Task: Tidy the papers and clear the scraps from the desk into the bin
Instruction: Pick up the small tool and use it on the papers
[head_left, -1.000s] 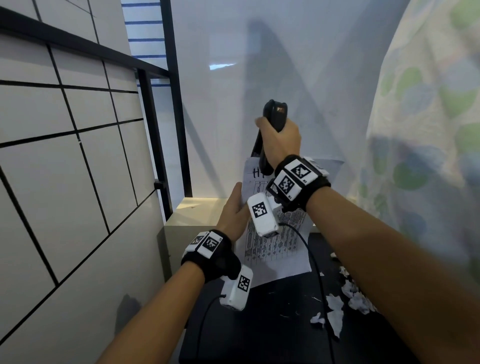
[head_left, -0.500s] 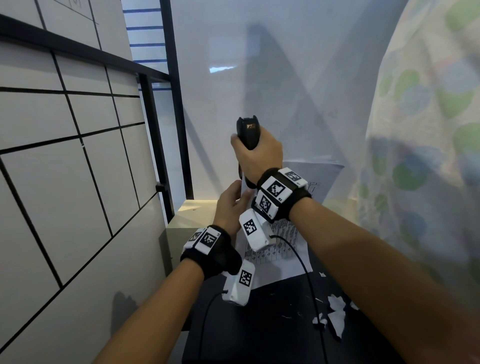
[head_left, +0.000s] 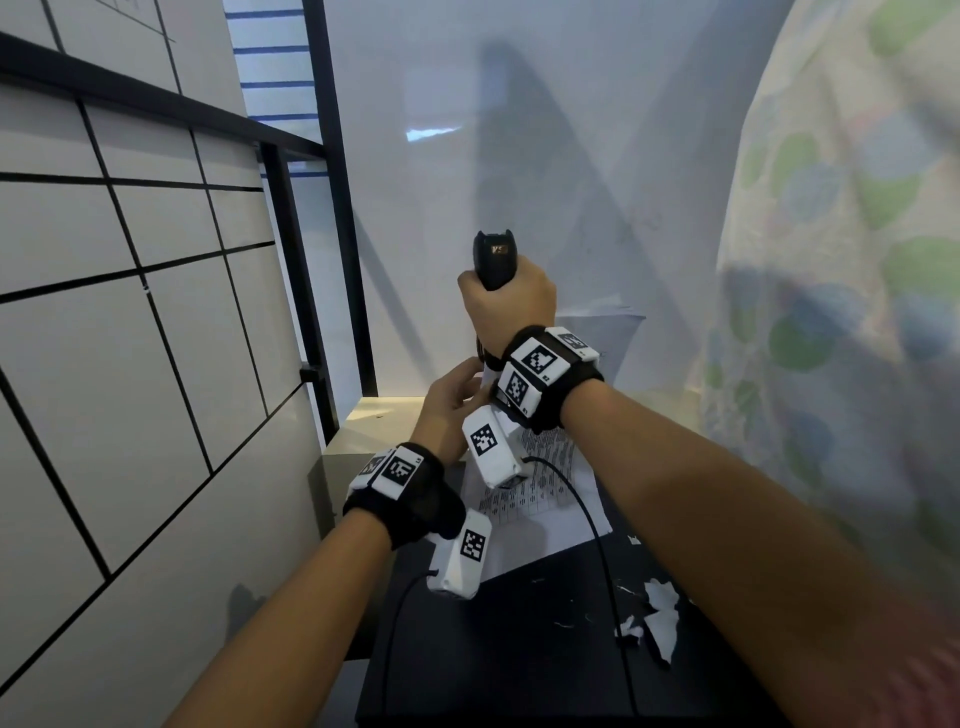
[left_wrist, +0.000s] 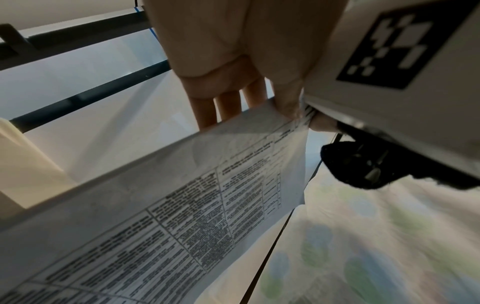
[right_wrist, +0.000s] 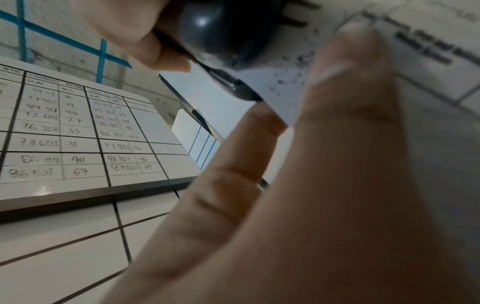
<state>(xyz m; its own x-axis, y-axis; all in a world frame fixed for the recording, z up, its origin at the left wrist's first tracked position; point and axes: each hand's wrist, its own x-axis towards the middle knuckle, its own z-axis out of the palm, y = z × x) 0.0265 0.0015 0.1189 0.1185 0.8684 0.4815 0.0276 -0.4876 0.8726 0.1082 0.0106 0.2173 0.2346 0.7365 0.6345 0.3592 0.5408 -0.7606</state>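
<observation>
My right hand (head_left: 506, 306) grips a black stapler (head_left: 494, 257) upright, its lower end at the top left corner of a stack of printed papers (head_left: 540, 493). My left hand (head_left: 457, 395) pinches that same corner, thumb on the front and fingers behind, as the left wrist view shows on the papers (left_wrist: 182, 216). The sheets stand tilted up from the black desk (head_left: 519, 665). In the right wrist view the stapler (right_wrist: 221, 30) sits against the papers (right_wrist: 428, 51). Torn white scraps (head_left: 657, 613) lie on the desk to the right.
A tiled wall (head_left: 130, 364) and a black-framed partition (head_left: 337, 234) close off the left. A beige box (head_left: 384, 415) stands behind the desk. A patterned cloth (head_left: 841, 312) hangs at the right. A whiteboard with handwritten numbers (right_wrist: 78, 133) hangs on the wall.
My right hand has carried the stapler left and down to the papers' top left corner. My left hand has stayed on that corner, rising slightly.
</observation>
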